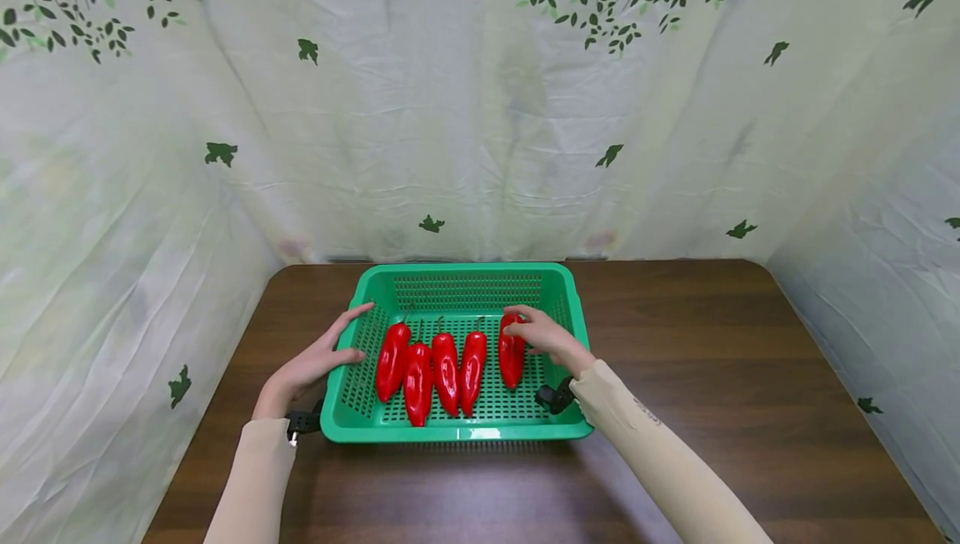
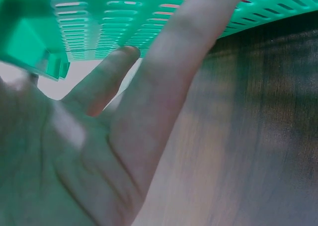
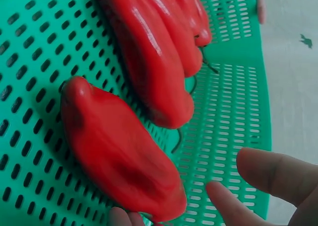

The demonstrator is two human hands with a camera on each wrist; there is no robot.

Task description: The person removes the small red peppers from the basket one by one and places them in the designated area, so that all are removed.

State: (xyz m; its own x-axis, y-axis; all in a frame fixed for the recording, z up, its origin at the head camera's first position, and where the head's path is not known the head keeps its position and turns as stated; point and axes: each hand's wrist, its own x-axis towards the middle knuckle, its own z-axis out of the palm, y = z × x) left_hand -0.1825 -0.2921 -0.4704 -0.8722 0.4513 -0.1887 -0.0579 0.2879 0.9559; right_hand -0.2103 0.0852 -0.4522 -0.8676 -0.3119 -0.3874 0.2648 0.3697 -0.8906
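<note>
Five red peppers (image 1: 446, 373) in green basket (image 1: 465, 279) — both hands alongside

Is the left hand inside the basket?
No, the left hand rests against the outside of the green basket wall.

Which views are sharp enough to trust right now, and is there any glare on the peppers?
Head view: sharp, evenly lit, wide-angle bending at the edges, soft shadow in front of the green basket. Left wrist view: left hand fills the frame, blurred and dim. Right wrist view: nearest red pepper sharp with mild highlights; right hand fingertips soft.
</note>
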